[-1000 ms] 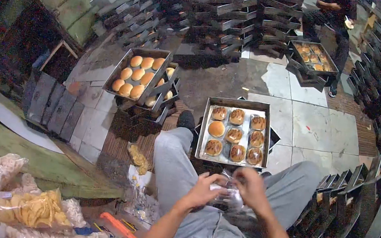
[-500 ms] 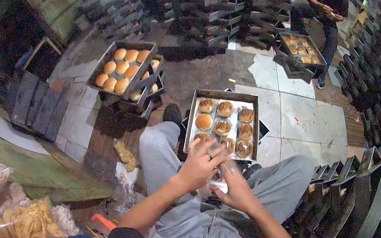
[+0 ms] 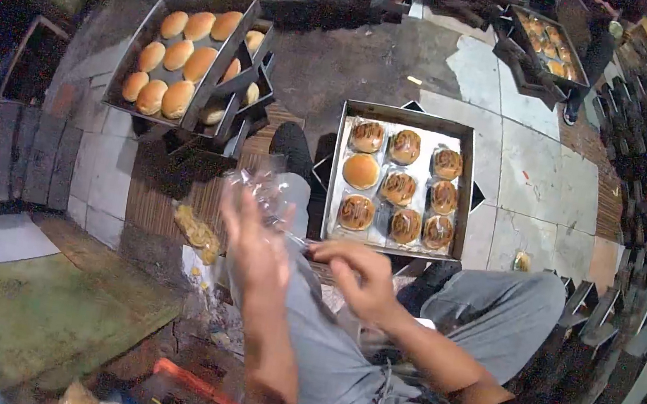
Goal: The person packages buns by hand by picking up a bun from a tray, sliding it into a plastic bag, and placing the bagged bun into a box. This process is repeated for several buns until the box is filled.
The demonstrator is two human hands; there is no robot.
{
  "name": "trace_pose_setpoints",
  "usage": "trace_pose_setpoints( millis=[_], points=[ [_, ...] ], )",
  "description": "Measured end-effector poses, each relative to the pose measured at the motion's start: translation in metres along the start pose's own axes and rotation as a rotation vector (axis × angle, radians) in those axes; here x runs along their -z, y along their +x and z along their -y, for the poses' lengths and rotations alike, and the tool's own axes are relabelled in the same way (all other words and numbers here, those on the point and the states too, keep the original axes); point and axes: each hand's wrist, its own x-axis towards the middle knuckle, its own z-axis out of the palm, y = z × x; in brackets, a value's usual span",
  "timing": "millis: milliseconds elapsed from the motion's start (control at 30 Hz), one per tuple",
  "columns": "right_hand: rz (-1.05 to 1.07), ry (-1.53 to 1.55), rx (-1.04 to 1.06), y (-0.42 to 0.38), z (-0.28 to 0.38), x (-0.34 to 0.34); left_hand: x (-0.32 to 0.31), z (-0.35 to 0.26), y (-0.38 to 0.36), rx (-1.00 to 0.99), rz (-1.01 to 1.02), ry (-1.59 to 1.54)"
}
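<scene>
My left hand (image 3: 255,242) is raised over my left knee and smeared by motion. Crinkled clear plastic bag (image 3: 266,185) shows at its fingertips; what is inside, if anything, is too blurred to tell. A thin stretch of the plastic runs toward my right hand (image 3: 362,279), whose fingers pinch its end in front of my lap. Just beyond my hands sits a dark square tray (image 3: 413,118) on white lining. It holds rows of buns with brown streaked topping (image 3: 398,188) and one plain golden bun (image 3: 361,171).
Stacked trays of plain buns (image 3: 179,57) stand at the left. Another bun tray (image 3: 544,44) is far right, beside a person's leg (image 3: 595,67). Dark trays (image 3: 631,323) are piled along the right. A yellowish clump (image 3: 197,233) and an orange-handled thing (image 3: 196,382) lie at the left.
My hands have drawn apart from the tray's near edge, the left going up and left with the plastic. The near row of buns is uncovered. The view has tilted down.
</scene>
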Motion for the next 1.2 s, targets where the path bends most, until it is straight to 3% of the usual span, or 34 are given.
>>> trace_pose_setpoints(
  millis=[67,133,200,300,400,533,600,633,667,733,800,867,900,1000,1067,1133,1200],
  points=[
    [-0.085,-0.159,-0.312,0.033,-0.065,0.000,-0.005,-0.007,0.004,-0.092,-0.047,0.012],
    [-0.043,-0.530,-0.359,0.055,-0.185,0.006,-0.012,-0.009,0.006,-0.190,-0.092,0.024],
    [-0.031,-1.047,-0.286,0.070,-0.257,0.011,-0.012,-0.010,0.011,-0.057,-0.058,0.054],
    [0.011,-1.134,-0.346,0.104,-0.317,0.018,-0.010,-0.009,0.017,0.007,0.051,0.071],
    [0.138,-1.096,-0.516,0.131,-0.326,0.028,-0.019,-0.014,0.010,0.037,0.090,0.081],
    [0.246,-1.231,-0.393,0.113,-0.279,0.043,-0.022,-0.011,0.004,0.014,0.234,0.015],
    [0.124,-0.621,-0.535,0.081,-0.296,0.057,-0.025,-0.012,-0.002,0.037,0.287,-0.008],
    [0.087,-0.612,-0.746,0.076,-0.258,0.062,-0.025,-0.009,-0.004,0.023,0.288,-0.028],
    [0.077,-0.611,-0.725,0.066,-0.225,0.066,-0.024,-0.006,-0.004,0.004,0.301,-0.028],
    [-0.298,0.170,-0.559,0.021,-0.160,0.076,-0.019,0.005,-0.009,-0.032,0.252,-0.043],
    [-0.187,0.487,-0.544,-0.023,-0.094,0.086,-0.010,0.015,-0.010,-0.018,0.279,-0.062],
    [-0.104,0.676,-0.711,-0.056,-0.008,0.083,-0.007,0.029,-0.008,0.018,0.314,-0.078],
    [-0.053,0.662,-0.701,-0.069,0.012,0.085,-0.007,0.035,-0.007,-0.001,0.331,-0.042],
    [-0.042,0.405,-0.263,-0.073,0.077,0.077,-0.008,0.042,-0.020,0.086,0.399,-0.177],
    [0.050,-0.250,-0.059,-0.063,0.100,0.071,-0.021,0.037,-0.045,0.116,0.395,-0.210],
    [0.008,-0.535,0.304,-0.071,0.090,0.053,-0.033,0.026,-0.064,0.220,0.417,-0.296],
    [0.038,-0.611,0.416,-0.082,0.097,0.050,-0.045,0.005,-0.090,0.358,0.303,-0.245]
  ],
)
